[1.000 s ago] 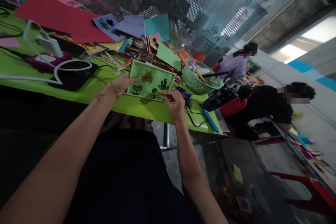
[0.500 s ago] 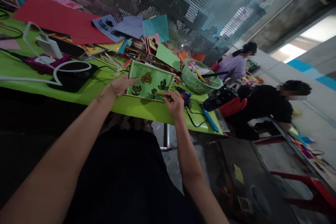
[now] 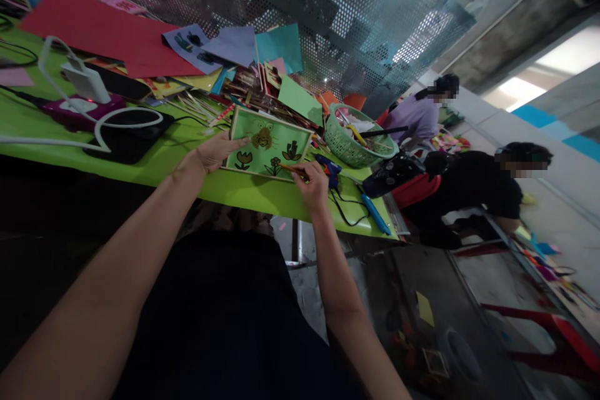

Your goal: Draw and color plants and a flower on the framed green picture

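A framed picture (image 3: 257, 153) lies on the green tabletop, its green sheet bordered by pale strips. Drawn on it are a brown animal figure and several plants with dark outlines. My left hand (image 3: 218, 151) grips the frame's left edge, one finger stretched over the sheet. In my right hand (image 3: 312, 180) is a thin brown-orange pencil (image 3: 291, 168), pinched near the lower right corner. Its tip meets the small flower at the bottom middle; I cannot make out what mark it leaves. Just right of that hand lies a blue glue gun (image 3: 329, 169) with a black cord.
Behind the picture are thin sticks and coloured paper (image 3: 112, 31). A green basket (image 3: 359, 144) of tools stands at the right, near a blue-handled tool (image 3: 375, 215). A purple power strip (image 3: 84, 111) with white cable sits left. Two people work farther right.
The pencil tip has shifted very slightly at the small flower. Both hands and the framed picture otherwise keep their places; the view has tilted a little.
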The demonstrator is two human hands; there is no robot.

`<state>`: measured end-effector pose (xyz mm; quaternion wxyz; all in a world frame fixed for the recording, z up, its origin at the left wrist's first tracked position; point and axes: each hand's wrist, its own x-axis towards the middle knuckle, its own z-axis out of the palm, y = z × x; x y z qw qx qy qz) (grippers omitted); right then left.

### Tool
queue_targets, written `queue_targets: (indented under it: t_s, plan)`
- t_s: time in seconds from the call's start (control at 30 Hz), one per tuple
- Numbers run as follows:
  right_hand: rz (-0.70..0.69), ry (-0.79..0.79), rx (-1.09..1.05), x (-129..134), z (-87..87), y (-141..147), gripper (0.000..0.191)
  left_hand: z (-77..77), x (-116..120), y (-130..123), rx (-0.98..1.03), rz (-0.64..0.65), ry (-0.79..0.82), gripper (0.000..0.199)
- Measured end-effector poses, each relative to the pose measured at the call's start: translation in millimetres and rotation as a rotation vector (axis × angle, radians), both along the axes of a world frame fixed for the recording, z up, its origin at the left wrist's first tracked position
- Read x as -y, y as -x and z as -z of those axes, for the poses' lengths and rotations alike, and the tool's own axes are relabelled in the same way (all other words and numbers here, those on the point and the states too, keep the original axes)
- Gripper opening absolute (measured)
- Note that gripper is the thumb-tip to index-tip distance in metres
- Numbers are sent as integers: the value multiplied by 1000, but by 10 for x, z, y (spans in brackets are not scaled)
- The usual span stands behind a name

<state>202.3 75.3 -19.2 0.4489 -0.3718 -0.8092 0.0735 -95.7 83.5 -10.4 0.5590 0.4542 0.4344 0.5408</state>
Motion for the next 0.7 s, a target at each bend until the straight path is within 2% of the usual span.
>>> queue_targets:
  t_s: [0.17,0.33,0.53,0.7]
  plan:
    - [-3,-2,11,8,-4,5,11,-7,9,3,0,2,11,65]
    - [13,-2,18,2,-13,3,10,-32,37,-14,7,22,8,74]
    - [-20,-39,4,-2,-10,2,10,-32,41,-7,-7,20,24,51]
    - [26,-27,41,-15,-4,0,11,-29,26,-5,-8,-1,14,52]
